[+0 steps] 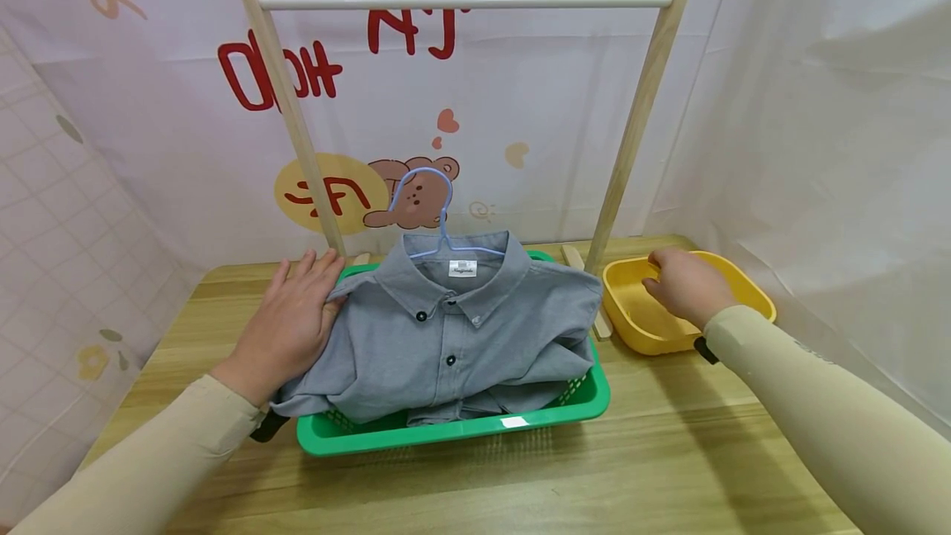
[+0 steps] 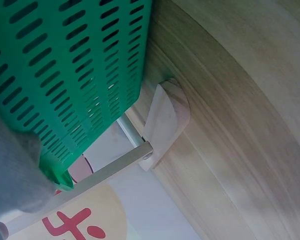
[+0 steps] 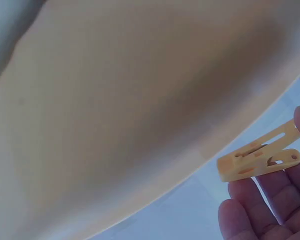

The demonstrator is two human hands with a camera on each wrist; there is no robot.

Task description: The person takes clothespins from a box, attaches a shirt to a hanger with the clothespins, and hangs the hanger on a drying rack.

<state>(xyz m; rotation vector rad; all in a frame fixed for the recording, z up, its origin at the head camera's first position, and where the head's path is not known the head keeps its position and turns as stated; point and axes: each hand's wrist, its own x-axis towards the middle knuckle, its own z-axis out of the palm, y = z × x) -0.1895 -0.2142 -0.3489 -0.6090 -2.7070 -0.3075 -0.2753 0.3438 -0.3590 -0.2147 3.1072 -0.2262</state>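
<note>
A grey button-up shirt [image 1: 483, 329] lies on a blue hanger [image 1: 444, 221], spread over a green basket [image 1: 461, 429]. My left hand [image 1: 290, 320] rests flat at the shirt's shoulder on the left side, fingers straight and pointing away; its thumb is mostly hidden. My right hand [image 1: 691, 283] is over the yellow bin [image 1: 754, 291] at the right. Between thumb and fingers it pinches a yellow clothespin [image 3: 259, 152], seen in the right wrist view close to the bin's rim.
A wooden rack with a white rail [image 1: 464, 1] stands behind the basket. Its left foot [image 2: 164, 125] shows on the wooden table [image 1: 520, 485] beside the basket. A printed curtain [image 1: 557, 89] hangs behind.
</note>
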